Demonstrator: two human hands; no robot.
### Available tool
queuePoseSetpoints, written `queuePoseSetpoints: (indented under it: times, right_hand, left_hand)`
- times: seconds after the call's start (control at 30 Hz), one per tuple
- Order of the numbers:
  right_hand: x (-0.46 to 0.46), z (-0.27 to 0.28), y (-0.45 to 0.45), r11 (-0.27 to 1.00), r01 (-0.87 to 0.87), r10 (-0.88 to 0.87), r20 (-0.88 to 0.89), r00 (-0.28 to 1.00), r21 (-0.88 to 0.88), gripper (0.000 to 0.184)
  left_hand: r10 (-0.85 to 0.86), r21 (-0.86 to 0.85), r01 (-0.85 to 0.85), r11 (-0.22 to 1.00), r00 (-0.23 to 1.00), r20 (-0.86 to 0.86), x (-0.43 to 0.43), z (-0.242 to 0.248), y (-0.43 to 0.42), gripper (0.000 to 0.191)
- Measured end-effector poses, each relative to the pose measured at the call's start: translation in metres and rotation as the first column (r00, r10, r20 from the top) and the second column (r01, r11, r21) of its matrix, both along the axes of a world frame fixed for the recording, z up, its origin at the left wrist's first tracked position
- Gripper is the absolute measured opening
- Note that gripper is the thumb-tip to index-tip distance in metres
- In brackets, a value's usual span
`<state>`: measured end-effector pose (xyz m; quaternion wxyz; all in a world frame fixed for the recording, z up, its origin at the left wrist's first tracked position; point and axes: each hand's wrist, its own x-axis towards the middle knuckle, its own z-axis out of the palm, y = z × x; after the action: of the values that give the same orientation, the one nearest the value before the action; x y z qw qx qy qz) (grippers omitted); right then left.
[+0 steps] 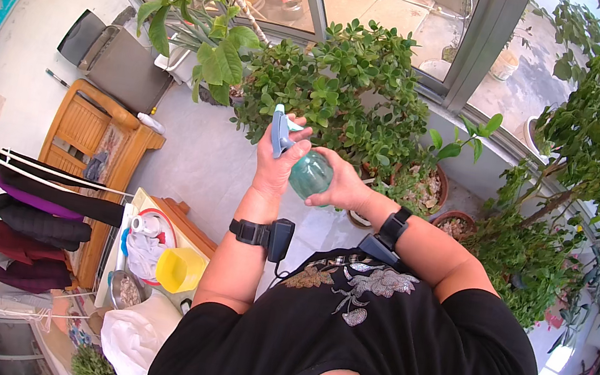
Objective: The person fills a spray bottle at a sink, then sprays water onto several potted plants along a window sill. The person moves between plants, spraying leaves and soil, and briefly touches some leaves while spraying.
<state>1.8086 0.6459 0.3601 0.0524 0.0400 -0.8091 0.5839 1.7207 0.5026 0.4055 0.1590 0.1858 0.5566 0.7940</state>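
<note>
A spray bottle with a translucent green body (310,176) and a blue-grey trigger head (279,132) is held in front of my chest. My left hand (275,163) grips it around the neck, just under the trigger head, with the fingers partly hidden behind it. Against the round body rests my right hand (348,183), thumb on the near side and fingers on the far side. The nozzle end points away from me. Just beyond both hands grows a bushy jade plant (343,95) with thick green leaves.
Potted plants with terracotta pots (439,188) line the right, under the sliding window frame (481,46). At left are a wooden bench (93,127), a clothes rack (54,178) with garments, and a table bearing a yellow container (180,270) and a metal bowl (126,289).
</note>
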Motion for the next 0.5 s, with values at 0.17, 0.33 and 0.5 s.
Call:
queuePoseSetpoints:
  times: [0.17,0.33,0.5]
  right_hand:
    - [-0.002,-0.008,-0.022,0.998,0.060,-0.059,-0.029,0.998,0.016,0.105]
    - [0.001,-0.010,-0.032,0.997,0.074,-0.073,0.057,0.996,0.000,0.107]
    - [0.008,-0.013,-0.026,0.997,0.081,-0.080,0.149,0.986,0.005,0.109]
  left_hand:
    - [0.025,-0.148,-0.020,0.989,0.999,0.034,0.000,0.006,-0.008,0.059]
    - [0.055,-0.226,-0.055,0.972,0.998,-0.006,-0.003,-0.004,-0.009,0.032]
    - [0.089,-0.254,-0.067,0.965,0.993,0.077,0.002,-0.015,-0.002,0.028]
